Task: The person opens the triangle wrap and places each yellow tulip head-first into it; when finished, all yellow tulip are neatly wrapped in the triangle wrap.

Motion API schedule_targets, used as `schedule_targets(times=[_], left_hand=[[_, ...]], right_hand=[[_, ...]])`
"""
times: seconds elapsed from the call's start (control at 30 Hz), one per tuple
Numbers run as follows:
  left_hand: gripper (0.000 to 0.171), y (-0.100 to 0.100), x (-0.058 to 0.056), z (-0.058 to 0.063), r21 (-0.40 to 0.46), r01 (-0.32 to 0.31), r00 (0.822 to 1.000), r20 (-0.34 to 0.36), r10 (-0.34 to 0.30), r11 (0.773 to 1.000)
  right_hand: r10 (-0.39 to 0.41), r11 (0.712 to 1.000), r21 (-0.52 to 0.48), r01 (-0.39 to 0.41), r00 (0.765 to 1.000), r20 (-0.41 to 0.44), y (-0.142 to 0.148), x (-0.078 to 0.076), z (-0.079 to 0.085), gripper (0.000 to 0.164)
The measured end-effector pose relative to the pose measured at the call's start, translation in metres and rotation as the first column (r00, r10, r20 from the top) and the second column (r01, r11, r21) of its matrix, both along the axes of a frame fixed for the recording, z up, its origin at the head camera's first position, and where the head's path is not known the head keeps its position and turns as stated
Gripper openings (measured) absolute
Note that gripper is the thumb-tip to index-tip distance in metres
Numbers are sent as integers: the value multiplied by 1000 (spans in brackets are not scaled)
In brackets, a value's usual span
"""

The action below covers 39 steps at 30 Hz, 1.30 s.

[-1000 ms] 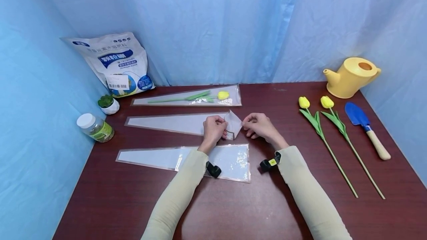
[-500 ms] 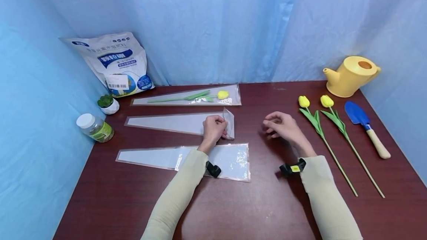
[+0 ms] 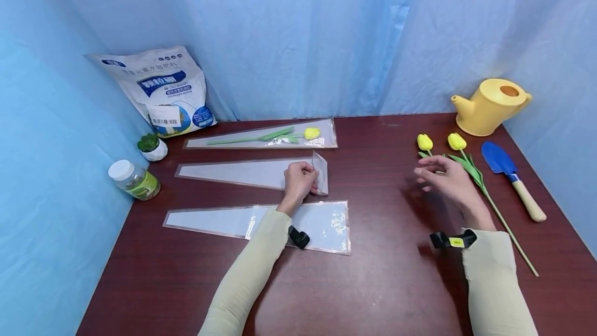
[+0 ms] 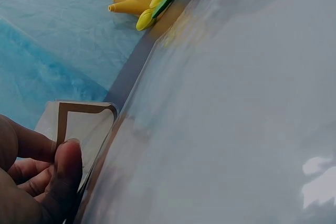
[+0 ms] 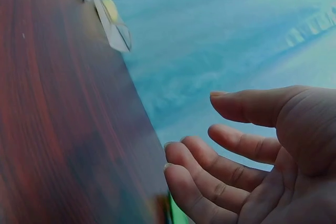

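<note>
My left hand (image 3: 299, 179) pinches the upper layer of the middle clear tapered flower sleeve (image 3: 233, 172) near its wide end, where the edge is folded up. In the left wrist view, thumb and finger grip the brown-bordered film (image 4: 86, 124). My right hand (image 3: 448, 183) hovers over the two yellow tulips at the right, holding nothing, its fingers loosely bent and apart. It covers most of the left tulip (image 3: 425, 142); the right tulip (image 3: 501, 211) lies beside it. Behind, another sleeve (image 3: 198, 142) contains a yellow tulip (image 3: 311, 133).
A third sleeve (image 3: 205, 221) lies in front, partly under my left forearm. At the right are a blue trowel (image 3: 498, 158) and a yellow watering can (image 3: 487, 108). At the left stand a fertilizer bag (image 3: 163, 89), a small potted plant (image 3: 154, 148) and a jar (image 3: 135, 180).
My right hand has let go of the middle sleeve's edge and moved right, over the tulips. The lifted film has drawn back toward my left hand, which keeps its pinch in place.
</note>
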<state>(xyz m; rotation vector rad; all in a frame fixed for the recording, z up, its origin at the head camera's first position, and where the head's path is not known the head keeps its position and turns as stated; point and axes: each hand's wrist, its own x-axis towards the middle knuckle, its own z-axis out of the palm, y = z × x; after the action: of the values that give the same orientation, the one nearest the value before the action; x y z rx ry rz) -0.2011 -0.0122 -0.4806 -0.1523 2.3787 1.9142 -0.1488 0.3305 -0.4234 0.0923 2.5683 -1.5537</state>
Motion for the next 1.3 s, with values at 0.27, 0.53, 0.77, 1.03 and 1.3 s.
schedule_targets(times=[0.27,0.53,0.77,1.03,1.3], left_hand=[[8,1,0,-1,-11,-4,1000,0,4,1000],[9,1,1,-1,-6,0,1000,0,0,1000],[9,0,1,0,5,4,1000,4,-4,1000],[9,0,0,-1,-15,-7,1000,8,7,1000],[9,0,0,0,-1,2,1000,13,-2,1000]], right_hand=[[-30,999,43,28,999,39,33,14,1,36],[-56,964,264,43,998,41,64,32,-5,61],[12,903,426,-59,994,110,79,42,-14,70],[104,839,507,-197,973,206,83,43,-18,74],[147,801,560,-213,976,162,80,50,-23,61]])
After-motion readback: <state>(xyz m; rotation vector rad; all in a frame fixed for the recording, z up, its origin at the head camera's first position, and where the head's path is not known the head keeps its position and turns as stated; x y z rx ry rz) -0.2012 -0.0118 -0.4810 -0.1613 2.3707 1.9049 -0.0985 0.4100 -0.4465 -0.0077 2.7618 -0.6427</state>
